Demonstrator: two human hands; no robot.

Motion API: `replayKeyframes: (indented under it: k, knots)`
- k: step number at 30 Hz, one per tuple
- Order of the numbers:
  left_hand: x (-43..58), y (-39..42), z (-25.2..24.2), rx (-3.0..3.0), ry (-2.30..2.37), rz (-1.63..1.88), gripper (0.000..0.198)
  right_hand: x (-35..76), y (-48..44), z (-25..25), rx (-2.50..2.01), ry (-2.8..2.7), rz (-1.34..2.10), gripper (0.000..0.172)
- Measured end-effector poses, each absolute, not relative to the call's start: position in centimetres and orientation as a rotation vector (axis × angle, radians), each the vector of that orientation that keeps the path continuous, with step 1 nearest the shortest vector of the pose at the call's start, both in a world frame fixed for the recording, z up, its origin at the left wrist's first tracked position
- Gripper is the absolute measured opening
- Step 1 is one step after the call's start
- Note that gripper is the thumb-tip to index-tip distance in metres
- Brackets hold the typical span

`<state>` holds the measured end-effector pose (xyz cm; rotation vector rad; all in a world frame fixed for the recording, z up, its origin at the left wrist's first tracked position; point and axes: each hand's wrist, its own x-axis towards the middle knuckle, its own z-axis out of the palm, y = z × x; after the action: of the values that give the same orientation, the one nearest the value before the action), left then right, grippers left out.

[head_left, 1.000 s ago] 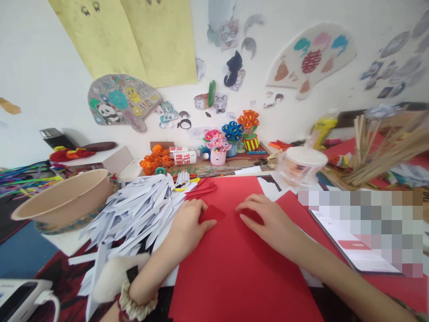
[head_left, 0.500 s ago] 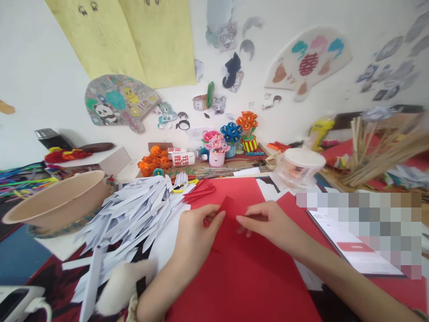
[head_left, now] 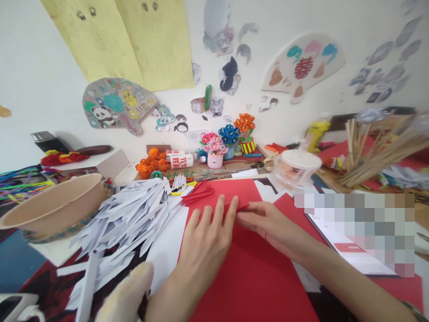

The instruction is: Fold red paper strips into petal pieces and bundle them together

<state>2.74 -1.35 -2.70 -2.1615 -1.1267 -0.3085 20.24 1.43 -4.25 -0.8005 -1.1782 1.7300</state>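
Observation:
A small piece of red paper lies over a large red sheet, mostly hidden by my fingers. My left hand is palm down with its fingers stretched out, the fingertips at the left part of the small piece. At its right end, my right hand pinches the paper between thumb and fingers. Several folded red paper pieces rest just beyond my left hand, at the sheet's far left corner. To the left spreads a heap of folded white paper strips.
A beige basin stands at the left. Pipe-cleaner flowers in a pink pot stand at the back. A lidded plastic tub is at the back right, near a partly blurred-out tablet. A white fluffy object sits by my left wrist.
My left hand has gone from pinching the small red paper to lying with fingers stretched over it. My right hand, apart from it before, now grips its right end.

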Motion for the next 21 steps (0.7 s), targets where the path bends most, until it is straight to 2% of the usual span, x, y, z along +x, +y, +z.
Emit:
replayKeyframes:
  k: [7, 10, 16, 21]
  knots:
    - [2.6, -1.1, -2.8, -2.283, -1.152, -0.396, 0.053, 20.2, 1.3, -4.0, -0.816, -1.238, 1.662, 0.038]
    - [2.6, -0.9, -2.3, -2.461, -1.357, -0.667, 0.042, 20.2, 1.4, -3.9, -0.848, -1.255, 1.610, 0.037]
    - [2.5, -0.3, -1.8, -2.799, -2.119, -1.308, 0.021, 20.2, 1.2, -3.4, -0.974, -1.437, 1.381, 0.038]
    - [2.6, -0.2, -2.3, -2.798, -2.214, -1.523, 0.019, 20.4, 1.3, -3.1, -1.043, -1.360, 1.320, 0.026]
